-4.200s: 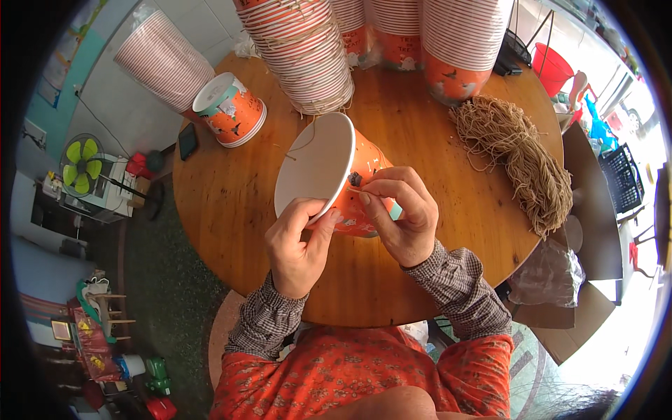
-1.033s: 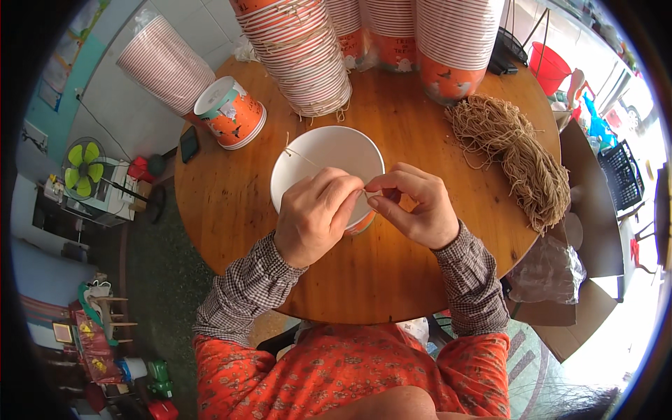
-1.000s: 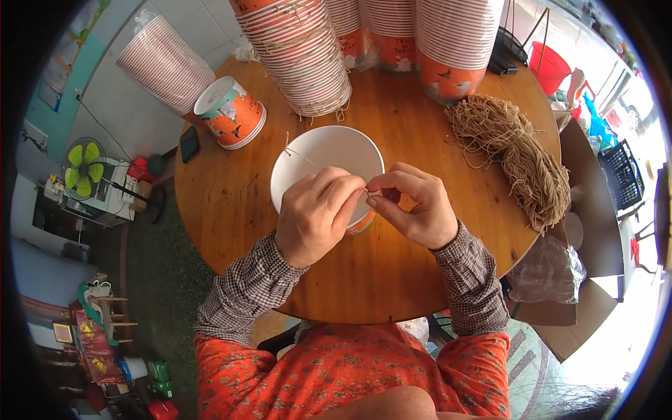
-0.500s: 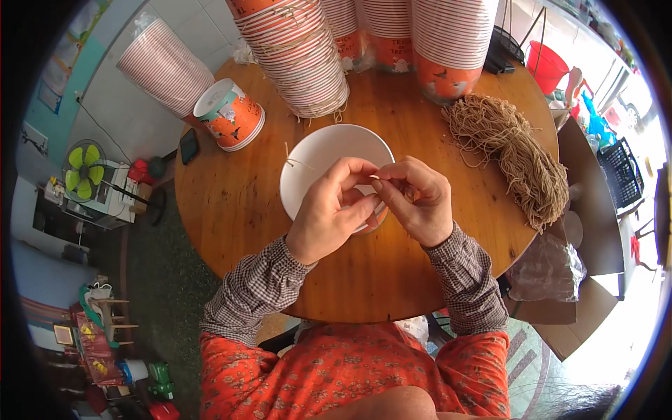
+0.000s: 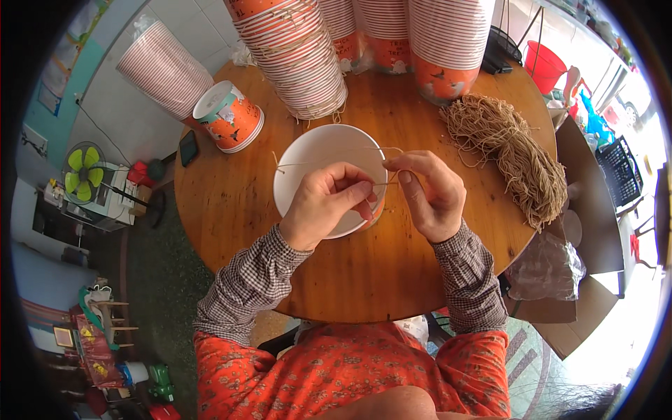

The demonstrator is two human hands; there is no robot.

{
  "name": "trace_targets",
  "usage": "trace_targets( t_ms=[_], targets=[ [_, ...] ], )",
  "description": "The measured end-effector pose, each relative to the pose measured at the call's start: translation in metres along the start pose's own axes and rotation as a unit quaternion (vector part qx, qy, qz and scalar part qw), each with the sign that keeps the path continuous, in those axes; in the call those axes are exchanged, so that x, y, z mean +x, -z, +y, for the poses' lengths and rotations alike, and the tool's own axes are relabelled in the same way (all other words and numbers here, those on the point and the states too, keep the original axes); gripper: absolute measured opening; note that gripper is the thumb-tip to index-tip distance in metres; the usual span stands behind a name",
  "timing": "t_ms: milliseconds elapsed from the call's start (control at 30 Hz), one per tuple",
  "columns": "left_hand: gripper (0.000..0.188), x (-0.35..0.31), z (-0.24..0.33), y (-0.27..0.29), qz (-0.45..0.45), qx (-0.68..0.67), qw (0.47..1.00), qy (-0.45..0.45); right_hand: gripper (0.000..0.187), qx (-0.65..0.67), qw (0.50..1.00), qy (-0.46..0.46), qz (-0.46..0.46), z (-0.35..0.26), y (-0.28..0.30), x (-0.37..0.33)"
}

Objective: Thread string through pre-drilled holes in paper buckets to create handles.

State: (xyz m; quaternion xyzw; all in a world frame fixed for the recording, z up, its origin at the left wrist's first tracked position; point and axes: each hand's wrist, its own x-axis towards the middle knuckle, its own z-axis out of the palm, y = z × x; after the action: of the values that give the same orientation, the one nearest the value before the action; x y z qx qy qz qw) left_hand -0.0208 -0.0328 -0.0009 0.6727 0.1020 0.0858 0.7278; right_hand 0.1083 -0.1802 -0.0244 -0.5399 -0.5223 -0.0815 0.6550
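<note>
A paper bucket [image 5: 297, 148], white inside with orange showing low on its outer right side, stands in front of me with its mouth facing up. Thin tan cord [image 5: 336, 148] stretches across the mouth, knotted at the left rim, and loops near the right rim. My left hand [image 5: 327, 201] is over the bucket's near side, its thumb and forefinger pinching the cord. Just right of the rim, my right hand [image 5: 435, 196] has thumb and forefinger bent round the cord; its exact hold there is partly hidden.
Behind the bucket rises a tall stack of corded buckets [image 5: 297, 63]. Wrapped bucket stacks [image 5: 448, 42] stand farther back. A single orange bucket [image 5: 234, 119] and a phone [image 5: 188, 147] lie to the left. At right is a bundle of tan cord [image 5: 507, 150] near the round table's [image 5: 336, 294] edge.
My hands have moved apart, the right one shifting rightward. A length of cord now shows between them and across the bucket's mouth. The bucket has shifted slightly left.
</note>
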Motion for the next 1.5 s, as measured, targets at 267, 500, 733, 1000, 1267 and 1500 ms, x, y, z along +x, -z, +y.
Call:
trace_targets(
  t_ms=[267,500,733,1000,1267,1500],
  targets=[
    [0.014,0.008,-0.001,0.003,0.077,-0.215,0.973,0.043,0.033,-0.018,0.998,0.061,-0.028,-0.003,-0.004,-0.003],
    [0.011,0.008,-0.002,-0.016,-0.015,0.07,0.993,-0.091,0.04,-0.004,0.99,0.095,-0.103,-0.001,-0.001,-0.003],
    [0.014,0.007,0.0,-0.018,-0.076,0.062,0.995,-0.032,0.031,0.079,0.991,0.0,-0.107,-0.003,0.006,0.001],
    [0.018,-0.01,0.01,0.0,0.009,-0.106,0.992,0.069,0.014,-0.01,0.992,-0.044,-0.118,-0.001,0.016,0.002],
    [0.018,-0.01,0.007,0.004,0.017,-0.106,0.993,0.041,0.017,-0.126,0.984,0.05,-0.112,0.005,0.003,-0.003],
    [0.017,-0.01,0.011,0.002,-0.004,-0.015,0.999,0.045,0.018,-0.116,0.99,0.034,-0.069,0.001,0.003,-0.002]
  ],
)
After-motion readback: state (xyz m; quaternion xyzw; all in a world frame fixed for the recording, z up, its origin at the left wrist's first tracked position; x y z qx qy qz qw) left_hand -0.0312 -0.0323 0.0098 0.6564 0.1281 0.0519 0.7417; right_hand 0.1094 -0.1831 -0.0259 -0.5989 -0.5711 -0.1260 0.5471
